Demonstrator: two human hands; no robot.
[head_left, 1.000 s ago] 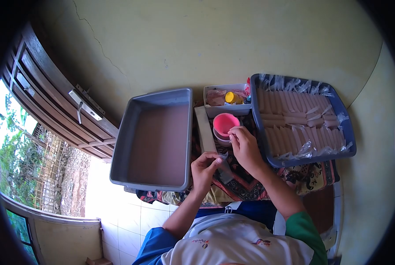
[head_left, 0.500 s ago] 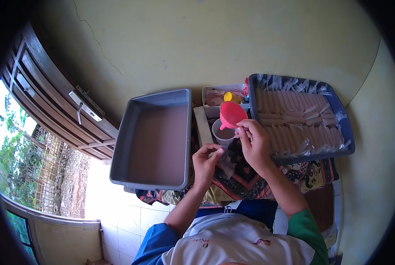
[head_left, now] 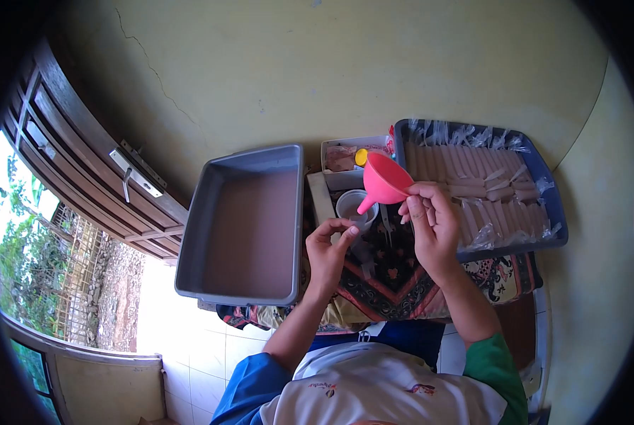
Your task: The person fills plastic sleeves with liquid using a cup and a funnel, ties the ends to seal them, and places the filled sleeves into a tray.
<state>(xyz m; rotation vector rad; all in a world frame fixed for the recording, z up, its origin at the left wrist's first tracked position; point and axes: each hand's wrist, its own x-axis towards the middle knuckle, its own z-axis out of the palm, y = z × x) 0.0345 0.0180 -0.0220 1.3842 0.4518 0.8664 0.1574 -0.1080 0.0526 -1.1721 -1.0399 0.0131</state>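
Pink funnel [head_left: 383, 180] in right hand [head_left: 430, 221], tilted

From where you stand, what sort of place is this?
Probably a home work corner for packing food by hand. A blue plastic tray holds rows of filled clear plastic tubes, the right hand holds a pink plastic funnel, and a wooden shuttered window opens onto greenery.

The clear plastic bag [head_left: 360, 249] pinched in the left hand [head_left: 327, 248] is too blurred for its mouth to be made out. The contents of the small white box [head_left: 342, 157] are partly hidden behind the pink plastic funnel [head_left: 382, 180].
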